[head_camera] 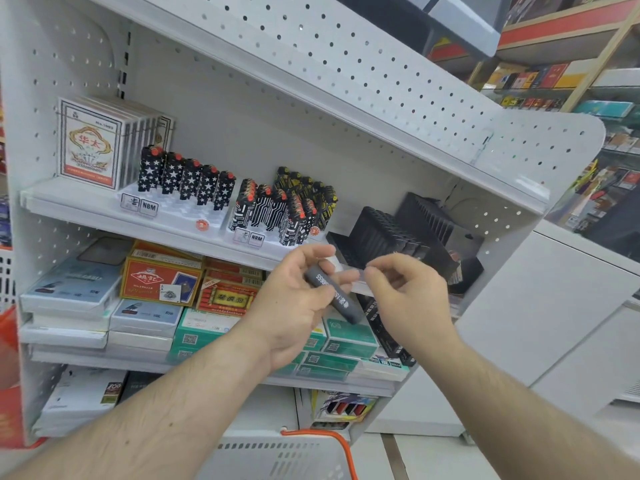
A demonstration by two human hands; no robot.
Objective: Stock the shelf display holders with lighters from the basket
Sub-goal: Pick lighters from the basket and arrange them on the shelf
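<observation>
Holding: left hand (294, 299) curls round a slim dark grey lighter with white print (332, 294), in front of the white perforated metal shelf (104, 209).
Right hand (405, 289): fingertips pinched on a clear wrapper strip (349, 274) beside the lighter.
Holders: white tray of star-patterned black lighters (187, 180) on the shelf; black ribbed holder (384, 233) further right.
Basket: white plastic basket, orange handle (277, 455), below the shelf.
</observation>
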